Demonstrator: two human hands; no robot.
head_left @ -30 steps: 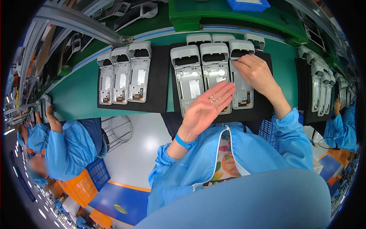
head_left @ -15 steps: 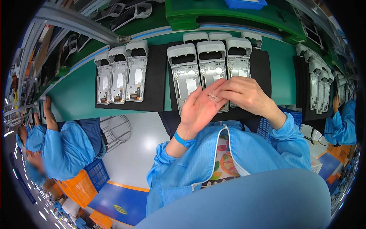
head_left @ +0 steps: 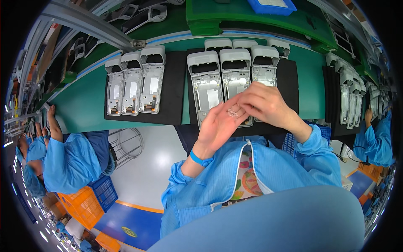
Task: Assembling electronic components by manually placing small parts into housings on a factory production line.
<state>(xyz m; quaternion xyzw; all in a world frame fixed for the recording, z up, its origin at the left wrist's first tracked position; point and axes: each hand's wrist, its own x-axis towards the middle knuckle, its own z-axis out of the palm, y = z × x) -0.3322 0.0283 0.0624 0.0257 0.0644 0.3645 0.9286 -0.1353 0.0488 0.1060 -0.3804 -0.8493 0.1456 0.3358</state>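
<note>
My left hand (head_left: 219, 129) is turned palm up, its fingers stretched out toward the right. A small heap of tiny clear pieces (head_left: 232, 112) lies on it, near the base of the fingers. Over those fingertips my right hand (head_left: 268, 105) bends down, thumb and fingertips pinched together; anything between them is too small or hidden to make out. Beyond both hands, pale grey device housings (head_left: 206, 96) stand in a row, each with a hooded top end. My hands partly cover the middle housing (head_left: 235, 63) and the right one (head_left: 264, 75).
The housings rest on a black mat (head_left: 287, 75) on the green bench (head_left: 79, 107). More housings (head_left: 150, 88) lie on a second mat at left. A blue tray (head_left: 273, 6) with small pale contents sits on the green shelf (head_left: 252, 19). Co-workers (head_left: 75, 157) sit on both sides.
My right fingertips have drawn together over the left fingers, and the right hand has shifted slightly. The clear pieces remain on my left palm. The view has shifted a little.
</note>
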